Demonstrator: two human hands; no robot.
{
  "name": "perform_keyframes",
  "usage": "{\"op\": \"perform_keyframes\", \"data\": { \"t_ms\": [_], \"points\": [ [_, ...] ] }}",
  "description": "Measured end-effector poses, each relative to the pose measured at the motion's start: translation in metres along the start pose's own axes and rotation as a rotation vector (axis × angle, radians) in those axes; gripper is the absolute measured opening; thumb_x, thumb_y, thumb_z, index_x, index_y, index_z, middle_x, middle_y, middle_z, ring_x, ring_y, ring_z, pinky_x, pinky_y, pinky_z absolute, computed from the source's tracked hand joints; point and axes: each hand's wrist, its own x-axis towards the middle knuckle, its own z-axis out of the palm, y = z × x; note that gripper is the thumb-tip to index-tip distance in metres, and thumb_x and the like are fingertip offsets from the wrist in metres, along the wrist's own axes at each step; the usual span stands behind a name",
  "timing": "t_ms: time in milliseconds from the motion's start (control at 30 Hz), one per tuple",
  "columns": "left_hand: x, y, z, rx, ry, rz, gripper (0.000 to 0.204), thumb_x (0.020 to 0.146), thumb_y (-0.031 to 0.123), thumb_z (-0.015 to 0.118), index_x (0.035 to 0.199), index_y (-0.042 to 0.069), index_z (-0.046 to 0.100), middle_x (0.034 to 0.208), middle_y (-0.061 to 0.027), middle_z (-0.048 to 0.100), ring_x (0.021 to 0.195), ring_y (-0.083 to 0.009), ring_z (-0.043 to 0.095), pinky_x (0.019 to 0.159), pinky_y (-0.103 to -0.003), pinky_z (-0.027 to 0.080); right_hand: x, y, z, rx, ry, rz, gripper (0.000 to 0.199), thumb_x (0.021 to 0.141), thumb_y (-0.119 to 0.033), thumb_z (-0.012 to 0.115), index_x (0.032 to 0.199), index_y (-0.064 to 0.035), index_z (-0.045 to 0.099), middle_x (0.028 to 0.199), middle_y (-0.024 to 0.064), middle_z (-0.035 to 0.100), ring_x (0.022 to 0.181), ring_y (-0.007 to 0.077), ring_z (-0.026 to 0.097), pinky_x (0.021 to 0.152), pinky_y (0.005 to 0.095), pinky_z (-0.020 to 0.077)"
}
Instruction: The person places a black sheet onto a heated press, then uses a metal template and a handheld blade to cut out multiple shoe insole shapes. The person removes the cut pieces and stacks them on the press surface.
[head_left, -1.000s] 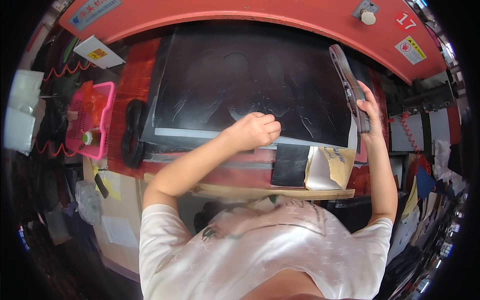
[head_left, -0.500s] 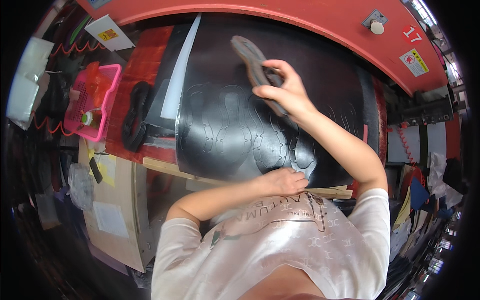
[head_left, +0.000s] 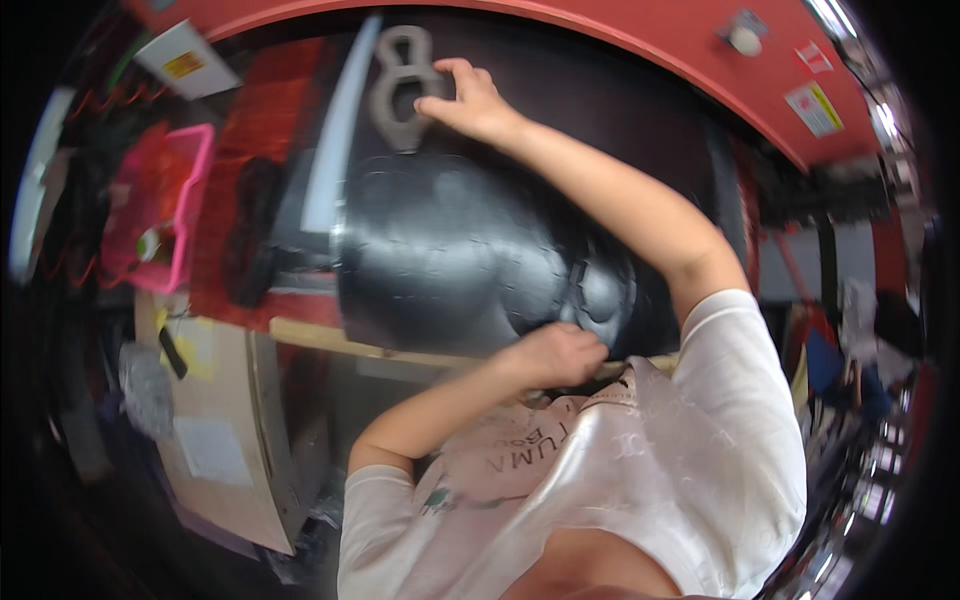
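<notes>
A grey shoe-sole-shaped cutting die (head_left: 402, 135) with openings through it is at the far left of the black sheet (head_left: 420, 300). My right hand (head_left: 470, 103) reaches across, thumb and fingers at the die's right edge, gripping it. At the sheet's near edge, my left hand (head_left: 562, 355) is closed, with its fingers curled in at the sheet's border; the pinched part is mostly hidden. Sole-shaped cut lines run over the sheet's near half, blurred by motion. Close to my left hand, a sole-shaped piece (head_left: 603, 292) looks partly loose from the sheet.
Beyond the sheet spans a red machine beam (head_left: 640, 40) with a pale knob (head_left: 745, 40). A pink basket (head_left: 184, 215) stands at left, beside dark stacked sole shapes (head_left: 250, 230). A white strip (head_left: 335, 150) borders the sheet. A wooden rail (head_left: 330, 337) runs along the near edge.
My right hand has carried the die leftward and away from me, from above the sheet's middle to its far left. My left hand stays near the front edge. The whole view has shifted and blurred.
</notes>
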Motion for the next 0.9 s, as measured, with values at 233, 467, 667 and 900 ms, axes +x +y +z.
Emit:
{"op": "perform_keyframes", "data": {
  "t_ms": [233,467,667,900],
  "points": [
    [0.013,-0.007,-0.013,0.108,-0.146,0.059,0.009,0.073,0.015,0.071,0.08,0.01,0.065,0.071,0.0015,0.052,0.064,-0.0126,0.055,0.054,-0.027,0.043,-0.17,0.1,-0.238,-0.092,0.691,-0.112,0.036,0.091,-0.015,0.065,0.124,-0.0036,0.056,0.113,0.0067,0.063,0.104,0.0147,0.06,0.092,0.0279,0.0482],
    [0.074,-0.013,-0.034,-0.197,-0.428,-0.134,0.028,0.07,0.032,0.077,0.086,0.011,0.071,0.084,-0.0037,0.063,0.077,-0.0221,0.062,0.07,-0.035,0.05,-0.395,0.146,-0.204,0.483,0.869,0.634,0.033,0.092,-0.015,0.063,0.122,-0.002,0.055,0.108,0.0048,0.062,0.1,0.0122,0.057,0.087,0.0263,0.0454],
    [0.145,-0.007,0.022,-0.13,-0.293,-0.077,0.024,0.079,0.027,0.072,0.094,0.008,0.069,0.09,-0.0063,0.065,0.086,-0.025,0.062,0.077,-0.037,0.049,-0.421,0.144,-0.215,0.576,0.667,0.753,0.03,0.092,-0.013,0.063,0.119,-0.002,0.058,0.099,-0.0004,0.064,0.089,0.0058,0.059,0.077,0.0202,0.047],
    [0.169,-0.014,0.091,-0.121,-0.281,-0.039,0.071,0.071,0.036,0.079,0.131,0.009,0.052,0.132,-0.0124,0.049,0.124,-0.0326,0.047,0.103,-0.046,0.037,-0.425,0.137,-0.218,1.013,0.631,0.439,0.04,0.089,-0.008,0.063,0.126,-0.0003,0.05,0.115,0.009,0.062,0.101,0.0142,0.062,0.087,0.0253,0.0503]
  ]
}}
